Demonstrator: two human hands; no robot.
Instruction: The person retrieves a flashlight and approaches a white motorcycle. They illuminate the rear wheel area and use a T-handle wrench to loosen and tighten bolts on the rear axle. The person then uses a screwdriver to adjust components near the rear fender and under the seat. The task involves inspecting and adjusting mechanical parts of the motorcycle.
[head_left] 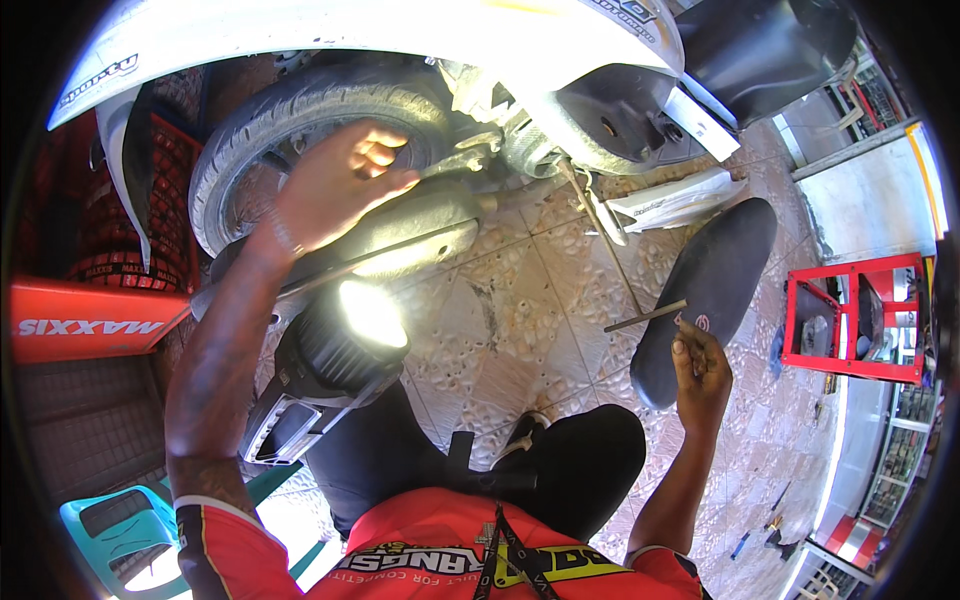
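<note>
A metal T-handle wrench (630,292) slants down from the scooter's engine area (535,145), its crossbar toward me. My right hand (703,375) is just below the right end of that crossbar, fingers curled and thumb up. I see nothing in its grip, and whether a fingertip touches the bar cannot be made out. Over the rear tire (235,145) and the exhaust muffler (425,235), my left hand (335,190) hovers with its thumb stretched out, holding nothing. A lit black work lamp (335,345) rests by my left thigh, shining toward the muffler.
White bodywork (330,30) spans the top. On the tiled floor lie a black scooter seat (715,295) and a white panel (675,203). A red metal rack (852,315) stands right, a red tire stand (90,318) left. Lower left is a teal plastic stool (115,525).
</note>
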